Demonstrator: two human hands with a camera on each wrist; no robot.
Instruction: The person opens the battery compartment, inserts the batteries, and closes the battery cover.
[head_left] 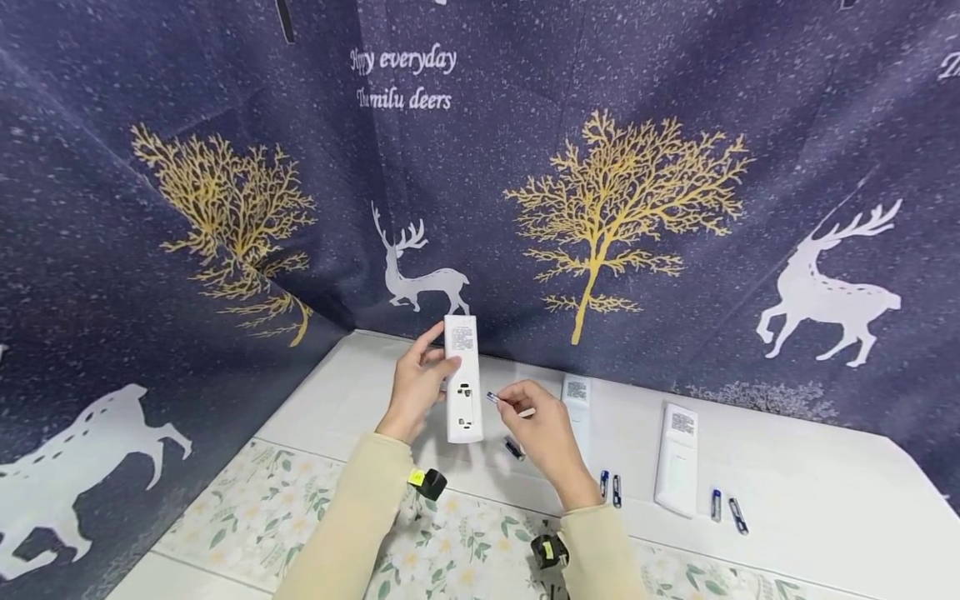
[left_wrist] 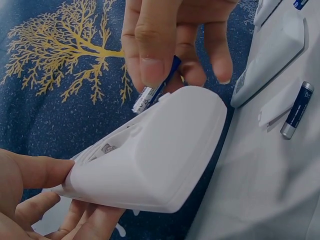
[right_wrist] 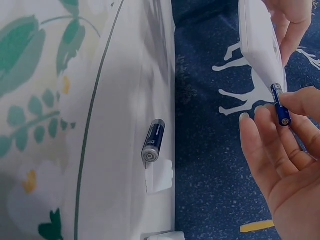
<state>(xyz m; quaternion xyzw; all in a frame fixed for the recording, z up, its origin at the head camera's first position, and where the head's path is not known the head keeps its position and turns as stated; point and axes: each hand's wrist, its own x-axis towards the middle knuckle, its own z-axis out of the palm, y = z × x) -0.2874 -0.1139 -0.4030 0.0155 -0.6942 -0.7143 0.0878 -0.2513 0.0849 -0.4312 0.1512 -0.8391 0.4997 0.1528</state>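
Note:
My left hand (head_left: 414, 385) grips a white remote control (head_left: 462, 371), held raised with its back facing me. Its battery compartment is uncovered, and a metal spring (left_wrist: 108, 148) shows inside in the left wrist view. Between thumb and fingers my right hand (head_left: 546, 429) pinches a blue and silver battery (right_wrist: 278, 106), close beside the compartment. In the left wrist view that battery's silver end is at the compartment's edge; whether they touch I cannot tell. Below, on the table, lie another battery (right_wrist: 154, 141) and a small white cover (right_wrist: 160, 177).
Two more white remotes lie on the white table, one behind my right hand (head_left: 577, 404) and one farther right (head_left: 677, 462). A pair of batteries (head_left: 611, 489) lies between them, another pair (head_left: 729, 511) to the right. A flowered cloth (head_left: 450, 546) covers the front; a dark curtain (head_left: 480, 167) hangs behind.

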